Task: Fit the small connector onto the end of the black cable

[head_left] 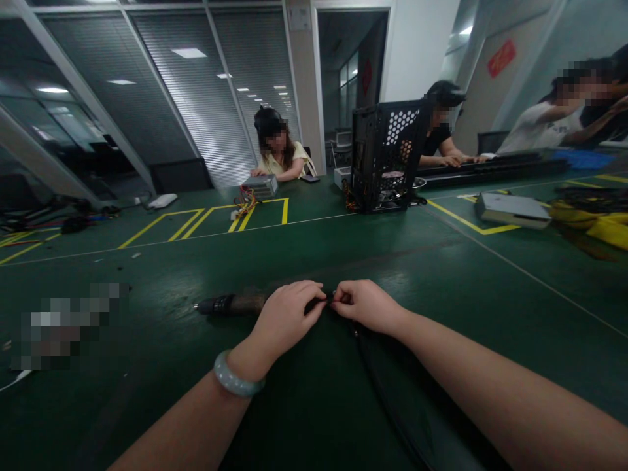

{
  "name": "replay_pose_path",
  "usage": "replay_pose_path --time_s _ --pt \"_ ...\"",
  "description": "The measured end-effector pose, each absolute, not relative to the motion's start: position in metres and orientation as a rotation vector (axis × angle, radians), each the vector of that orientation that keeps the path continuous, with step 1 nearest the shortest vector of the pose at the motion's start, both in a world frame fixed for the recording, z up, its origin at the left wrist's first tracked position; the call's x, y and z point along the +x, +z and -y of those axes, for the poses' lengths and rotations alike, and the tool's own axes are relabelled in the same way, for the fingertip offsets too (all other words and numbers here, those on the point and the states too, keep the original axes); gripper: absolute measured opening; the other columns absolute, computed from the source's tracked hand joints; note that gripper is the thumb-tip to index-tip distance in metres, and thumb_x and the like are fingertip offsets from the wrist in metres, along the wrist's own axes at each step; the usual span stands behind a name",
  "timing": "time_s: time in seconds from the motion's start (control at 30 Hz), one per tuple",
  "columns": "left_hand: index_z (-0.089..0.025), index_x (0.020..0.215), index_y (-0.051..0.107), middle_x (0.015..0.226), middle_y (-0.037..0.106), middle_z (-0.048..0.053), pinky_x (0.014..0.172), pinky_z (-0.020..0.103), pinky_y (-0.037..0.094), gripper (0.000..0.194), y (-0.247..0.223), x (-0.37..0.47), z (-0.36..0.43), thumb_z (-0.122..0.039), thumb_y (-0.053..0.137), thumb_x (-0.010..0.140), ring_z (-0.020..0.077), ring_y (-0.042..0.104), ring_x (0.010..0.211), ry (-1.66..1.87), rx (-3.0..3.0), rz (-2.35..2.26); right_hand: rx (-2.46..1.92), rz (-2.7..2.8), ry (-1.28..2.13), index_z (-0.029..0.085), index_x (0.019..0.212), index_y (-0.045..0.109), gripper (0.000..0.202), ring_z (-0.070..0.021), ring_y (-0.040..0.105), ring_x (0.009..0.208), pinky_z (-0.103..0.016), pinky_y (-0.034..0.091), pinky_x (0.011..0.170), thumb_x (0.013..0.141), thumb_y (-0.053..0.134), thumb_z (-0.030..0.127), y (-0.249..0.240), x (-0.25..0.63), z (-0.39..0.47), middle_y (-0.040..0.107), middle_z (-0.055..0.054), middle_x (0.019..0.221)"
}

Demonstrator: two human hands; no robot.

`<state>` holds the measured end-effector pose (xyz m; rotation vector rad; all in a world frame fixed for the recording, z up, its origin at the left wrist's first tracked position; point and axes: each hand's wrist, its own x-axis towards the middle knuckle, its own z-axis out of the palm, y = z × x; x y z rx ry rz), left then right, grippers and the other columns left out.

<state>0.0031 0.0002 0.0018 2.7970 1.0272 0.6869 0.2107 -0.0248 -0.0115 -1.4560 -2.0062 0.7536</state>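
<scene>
Looks like fiddly cord work tbh: left hand curled over the screwdriver, can't tell how tightly; right hand beside it pinching the cord. Next move probably wants steady fingers.

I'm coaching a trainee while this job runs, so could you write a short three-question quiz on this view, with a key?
1. Multiple choice: which way does the bright metal tip of the dark, cylindrical screwdriver-like tool point?
A) Toward the picture's right
B) Toward the picture's left
C) Straight up

2. True or false: the smooth, rounded, pale grey-green bangle encircles the wrist of the left hand.

3. Short answer: from near which hand does the long, thin black cable run toward the picture's lower edge?

Key: 1. B; 2. True; 3. The right hand.
</scene>
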Motion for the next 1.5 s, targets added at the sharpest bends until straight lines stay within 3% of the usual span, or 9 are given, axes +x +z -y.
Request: replay_pose_path --time_s 0.57,0.87,0.97,1.1,1.3,1.4,1.5 --pt "-0.022 0.097 0.060 0.118 0.062 0.004 0.094 0.045 0.048 0.015 0.0009 0.0004 -0.0023 -0.018 0.060 0.083 0.0225 0.058 0.110 0.628 2.819 -0.997 -1.439 1.978 0.814 0.018 0.083 0.065 0.010 -0.0126 0.062 0.065 -0.021 0.041 0.056 0.081 0.062 0.028 -0.0115 0.2105 0.0253 0.069 0.000 0.076" --pt "-0.022 0.094 0.059 0.116 0.063 0.003 0.092 0.042 0.048 0.015 0.0025 0.0016 -0.0015 -0.030 0.064 0.083 0.0224 0.058 0.108 0.636 2.768 -1.045 -1.437 1.980 0.825 0.019 0.081 0.067 0.008 -0.0129 0.062 0.066 -0.021 0.041 0.057 0.079 0.063 0.026 -0.0111 0.2103 0.0253 0.069 0.001 0.075" --pt "-0.024 0.093 0.061 0.117 0.063 0.002 0.093 0.042 0.047 0.008 0.0041 0.0018 -0.0013 -0.026 0.061 0.086 0.0215 0.058 0.109 0.623 2.791 -1.019 -1.438 1.992 0.807 0.019 0.082 0.067 0.009 -0.0127 0.062 0.065 -0.021 0.041 0.057 0.080 0.062 0.027 -0.0113 0.2102 0.0249 0.069 0.001 0.075" --pt "-0.026 0.096 0.062 0.119 0.062 -0.001 0.092 0.042 0.047 0.015 0.0046 0.0024 -0.0005 -0.019 0.059 0.085 0.0209 0.057 0.109 0.608 2.818 -0.986 -1.430 2.003 0.779 0.020 0.081 0.066 0.009 -0.0123 0.062 0.064 -0.021 0.041 0.057 0.080 0.062 0.028 -0.0109 0.2110 0.0249 0.069 0.002 0.075" --pt "-0.022 0.099 0.060 0.116 0.063 0.004 0.091 0.044 0.048 0.020 0.0030 0.0026 -0.0004 -0.029 0.066 0.081 0.0238 0.058 0.108 0.652 2.783 -1.045 -1.439 1.998 0.814 0.019 0.081 0.066 0.009 -0.0126 0.062 0.065 -0.021 0.042 0.057 0.081 0.062 0.028 -0.0093 0.2111 0.0258 0.069 0.001 0.075" --pt "-0.024 0.095 0.061 0.118 0.063 0.002 0.091 0.043 0.047 0.010 0.0025 0.0022 -0.0011 -0.022 0.060 0.085 0.0223 0.058 0.109 0.618 2.818 -1.007 -1.434 2.007 0.793 0.019 0.082 0.066 0.009 -0.0123 0.062 0.065 -0.021 0.041 0.057 0.081 0.062 0.028 -0.0098 0.2109 0.0259 0.069 0.001 0.076" --pt "-0.026 0.101 0.061 0.121 0.061 0.001 0.091 0.043 0.047 0.018 0.0027 0.0023 -0.0007 -0.018 0.058 0.085 0.0216 0.057 0.111 0.600 2.842 -0.982 -1.429 2.022 0.766 0.020 0.081 0.066 0.010 -0.0122 0.062 0.065 -0.021 0.041 0.057 0.081 0.062 0.029 -0.0112 0.2114 0.0252 0.069 0.001 0.075"
